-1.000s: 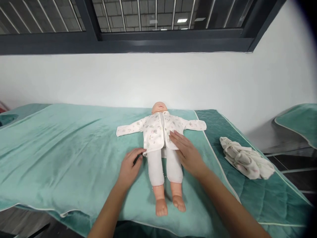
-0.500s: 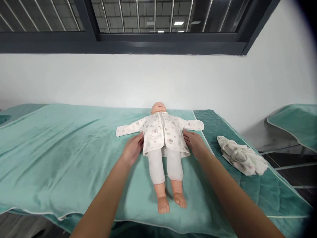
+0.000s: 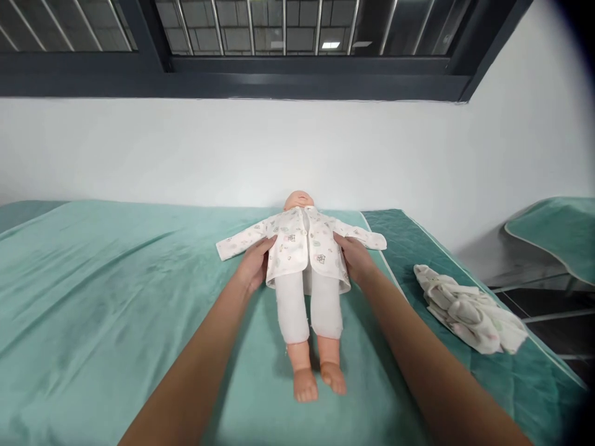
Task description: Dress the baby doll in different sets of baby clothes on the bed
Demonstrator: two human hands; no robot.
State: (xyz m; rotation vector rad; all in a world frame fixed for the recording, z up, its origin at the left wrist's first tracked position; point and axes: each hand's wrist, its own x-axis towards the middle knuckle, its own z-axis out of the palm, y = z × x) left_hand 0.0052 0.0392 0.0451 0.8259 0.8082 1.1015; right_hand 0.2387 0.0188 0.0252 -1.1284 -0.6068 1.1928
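Observation:
A baby doll [image 3: 290, 310] lies on its back on the green cover, head toward the wall and feet toward me. It wears a white printed jacket [image 3: 286, 248] with long sleeves spread out to both sides; its legs are white with bare feet. My left hand [image 3: 256, 263] grips the doll's side under the left sleeve, thumb on the jacket and fingers tucked beneath. On the opposite side my right hand [image 3: 356, 257] holds the torso the same way, its thumb on the cloth. The fingers of both hands are partly hidden.
A bundle of white cloth [image 3: 469, 310] rests on the darker quilted green cover [image 3: 432, 291] at right. The light green cover [image 3: 116, 297] spreads leftward. Behind stand a white wall [image 3: 232, 152] and a dark-framed window [image 3: 297, 85]. Another green-covered surface [image 3: 558, 229] is at far right.
Both hands have moved inward and closed on the doll's sides, thumbs now over the jacket. The jacket's lower edge is drawn in slightly. The view has shifted a little.

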